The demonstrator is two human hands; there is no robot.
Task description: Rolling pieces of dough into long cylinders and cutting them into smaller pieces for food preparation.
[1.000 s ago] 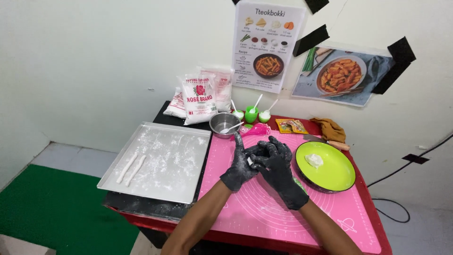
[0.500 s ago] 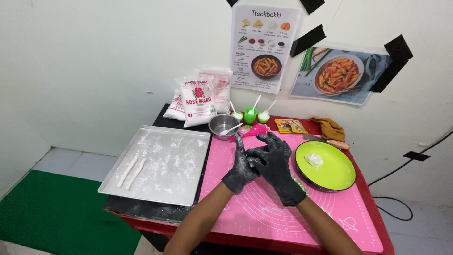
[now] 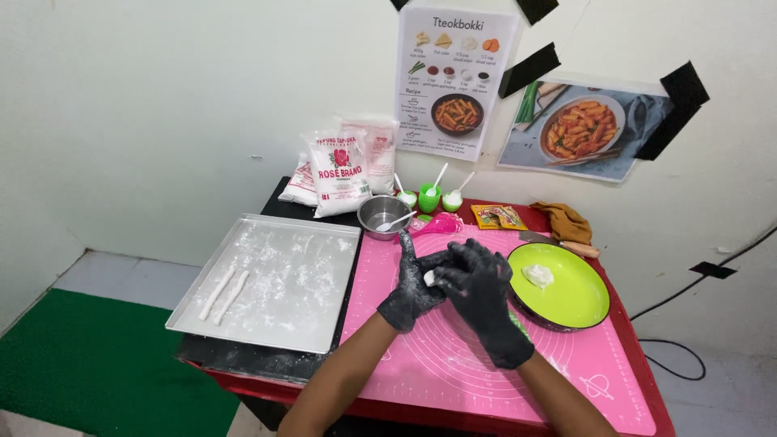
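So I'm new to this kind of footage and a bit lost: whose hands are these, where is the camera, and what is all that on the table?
The camera sits on a person's head and looks down, so the two arms reaching in from the bottom are that person's own. Both hands wear black gloves: the left hand and the right hand are pressed together around a small white piece of dough, over a pink silicone mat. To the left lies a floured metal tray with two thin dough sticks. To the right is a green plate with another white lump. Further back stand a small steel bowl with a spoon, flour bags and little green cups.
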